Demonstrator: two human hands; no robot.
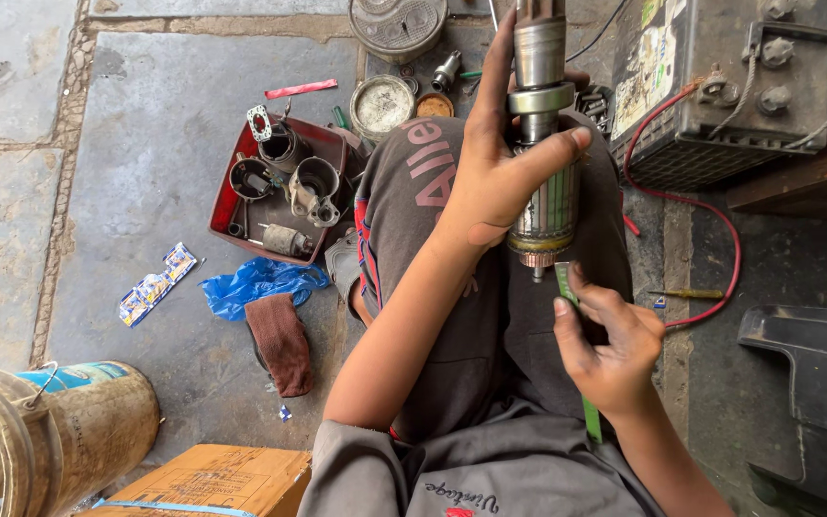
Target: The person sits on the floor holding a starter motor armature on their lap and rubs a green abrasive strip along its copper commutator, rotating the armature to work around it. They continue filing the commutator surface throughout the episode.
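A starter motor armature stands upright over the person's lap, left hand fingers clamped around its core. Just below, right hand fingers pinch a thin green blade at the commutator end; a slip could nick the left thumb.

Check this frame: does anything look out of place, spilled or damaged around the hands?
Nothing spilled. The floor is cluttered: a torn foil wrapper, a crumpled blue plastic bag and a brown rag lie loose beside the red tray of motor parts. The left hand grips the armature; the right hand holds a green strip.
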